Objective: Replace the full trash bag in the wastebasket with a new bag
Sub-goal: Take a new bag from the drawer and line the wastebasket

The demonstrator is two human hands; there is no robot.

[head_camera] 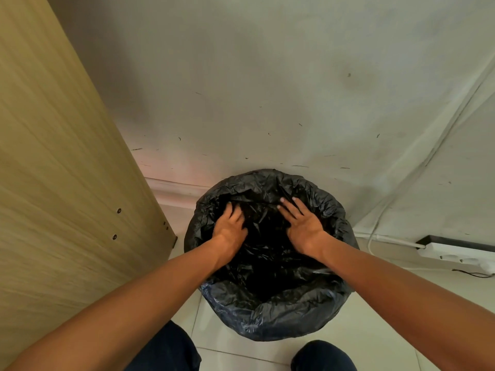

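While the right hand lies spread on it and I cannot tell the left hand's hold, the bag looks thin and slippery, best pinched at its rim.

Left hand and right hand lie inside the wastebasket; panel stands to its left, wall behind, power strip to its right.

The floor is pale glossy tile with thin grout lines, showing along the bottom centre and lower right of the frame. A round wastebasket, its wall wrapped in a black bag, stands on it at lower centre. A white power strip lies at the right edge. A wooden panel stands at left.
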